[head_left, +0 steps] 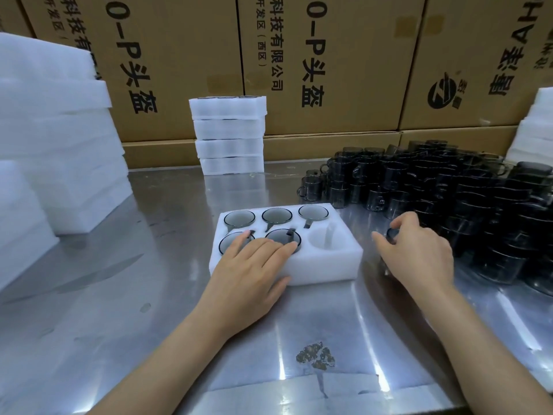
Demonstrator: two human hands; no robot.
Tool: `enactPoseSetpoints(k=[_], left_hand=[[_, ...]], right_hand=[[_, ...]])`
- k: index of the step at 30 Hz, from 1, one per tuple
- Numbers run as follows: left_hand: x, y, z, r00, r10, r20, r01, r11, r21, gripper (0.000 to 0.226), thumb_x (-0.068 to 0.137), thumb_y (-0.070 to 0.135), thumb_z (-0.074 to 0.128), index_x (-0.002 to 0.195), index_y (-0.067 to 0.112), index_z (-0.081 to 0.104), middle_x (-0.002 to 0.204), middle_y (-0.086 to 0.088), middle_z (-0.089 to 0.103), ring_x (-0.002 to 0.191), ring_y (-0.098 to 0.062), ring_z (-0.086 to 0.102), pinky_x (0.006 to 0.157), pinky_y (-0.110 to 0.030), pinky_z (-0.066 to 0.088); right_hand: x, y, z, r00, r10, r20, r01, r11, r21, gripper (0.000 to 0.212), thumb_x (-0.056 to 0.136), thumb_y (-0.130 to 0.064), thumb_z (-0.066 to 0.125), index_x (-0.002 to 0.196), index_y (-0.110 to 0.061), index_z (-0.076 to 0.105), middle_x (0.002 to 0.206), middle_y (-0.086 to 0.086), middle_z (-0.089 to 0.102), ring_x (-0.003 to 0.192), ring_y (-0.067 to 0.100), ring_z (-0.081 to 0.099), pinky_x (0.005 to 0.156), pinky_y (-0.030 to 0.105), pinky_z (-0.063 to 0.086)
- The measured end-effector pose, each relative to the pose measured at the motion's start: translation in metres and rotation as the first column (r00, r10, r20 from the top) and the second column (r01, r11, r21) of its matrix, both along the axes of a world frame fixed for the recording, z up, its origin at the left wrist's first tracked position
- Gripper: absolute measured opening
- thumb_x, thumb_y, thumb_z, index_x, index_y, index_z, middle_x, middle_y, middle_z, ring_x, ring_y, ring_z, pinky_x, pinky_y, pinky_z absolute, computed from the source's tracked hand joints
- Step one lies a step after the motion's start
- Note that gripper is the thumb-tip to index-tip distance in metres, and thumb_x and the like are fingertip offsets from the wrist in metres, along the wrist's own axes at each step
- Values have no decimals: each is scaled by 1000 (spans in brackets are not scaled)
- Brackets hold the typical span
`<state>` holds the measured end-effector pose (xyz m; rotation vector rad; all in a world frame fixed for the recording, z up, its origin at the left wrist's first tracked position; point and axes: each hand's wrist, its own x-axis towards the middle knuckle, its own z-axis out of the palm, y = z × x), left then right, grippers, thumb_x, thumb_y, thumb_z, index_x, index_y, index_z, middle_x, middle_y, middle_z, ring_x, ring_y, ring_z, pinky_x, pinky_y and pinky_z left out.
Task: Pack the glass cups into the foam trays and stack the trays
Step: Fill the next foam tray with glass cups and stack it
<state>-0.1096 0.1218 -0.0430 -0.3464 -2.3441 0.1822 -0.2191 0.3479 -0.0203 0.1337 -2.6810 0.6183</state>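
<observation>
A white foam tray [329,266] lies on the steel table in front of me. Five of its six round pockets hold smoky glass cups [276,216]; the front right pocket [324,241] has nothing in it. My left hand [254,265] rests flat on the tray's front left part, fingers straight, thumb against the front wall. My right hand [419,253] is just right of the tray, fingers curled round a dark glass cup [392,234] at the edge of the cup pile.
A big pile of stacked dark glass cups [449,190] fills the right side of the table. A stack of filled foam trays [229,136] stands at the back. Foam stacks [59,139] rise at the left and far right [535,127]. Cardboard boxes [329,55] wall the back.
</observation>
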Motion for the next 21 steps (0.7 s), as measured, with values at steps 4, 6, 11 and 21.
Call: enactPoseSetpoints(k=[4, 6, 11, 21], left_hand=[[-1, 1, 0, 1000, 0, -20, 0, 1000, 16, 46, 70, 23, 82, 111, 11, 68, 95, 1, 68, 89, -20, 66, 99, -39, 30], [-1, 2, 0, 1000, -4, -18, 4, 1000, 28, 46, 69, 22, 82, 111, 11, 68, 95, 1, 67, 88, -20, 66, 99, -39, 29], [-1, 1, -1, 1000, -12, -6, 13, 999, 36, 45, 72, 23, 79, 114, 12, 67, 98, 1, 67, 91, -21, 65, 100, -39, 30], [-1, -1, 0, 999, -47, 27, 46, 998, 51, 45, 75, 23, 76, 117, 11, 65, 101, -1, 67, 93, -23, 64, 90, -42, 49]], right_hand=[[2, -1, -4, 996, 47, -74, -44, 998, 49, 16, 92, -28, 57, 96, -18, 45, 79, 1, 66, 79, 26, 60, 90, 38, 33], [2, -1, -4, 979, 101, -178, -112, 992, -51, 9, 92, -16, 56, 97, -19, 50, 85, -1, 65, 78, 24, 57, 88, 37, 29], [16, -16, 7, 779, 252, -574, -436, 876, -206, 20, 87, -8, 62, 104, -17, 58, 88, -9, 60, 81, 20, 55, 73, 28, 37], [34, -42, 0, 716, 447, -536, -574, 814, -87, 29, 85, -7, 67, 113, -15, 65, 95, -3, 70, 87, 20, 64, 70, 40, 53]])
